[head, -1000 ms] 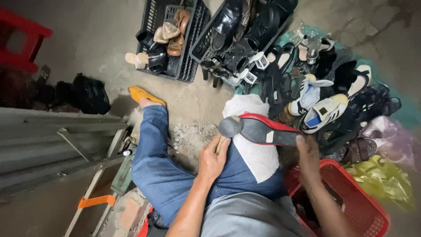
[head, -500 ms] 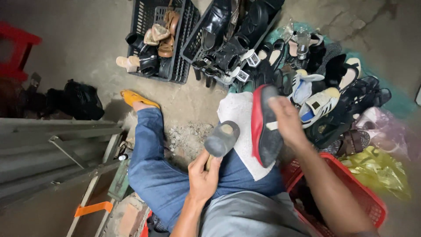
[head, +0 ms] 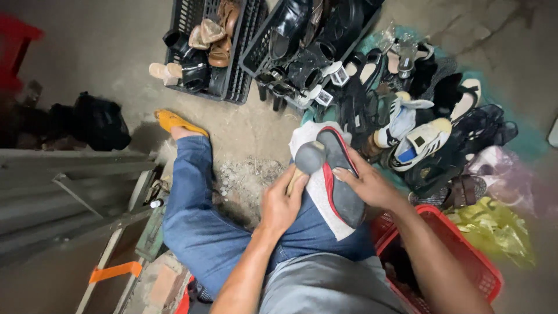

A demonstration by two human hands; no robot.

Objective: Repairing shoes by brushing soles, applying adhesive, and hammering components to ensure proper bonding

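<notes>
Left hand [head: 281, 204]: grip clamped on wooden-handled grey round brush [head: 308, 158], over the lap.
Right hand [head: 367, 185]: fingers pressing dark red-trimmed shoe sole [head: 342, 180] beside brush.
Risk: shoe may slide off (only pinned, judging by fingers).

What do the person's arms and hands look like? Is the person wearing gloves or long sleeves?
No gloves and no long sleeves. Both arms are bare from the elbow down, and the left hand and right hand are bare too. No watch, ring or bracelet shows. The fingernails look short. Lower down, the person wears blue jeans and a grey top.
</notes>
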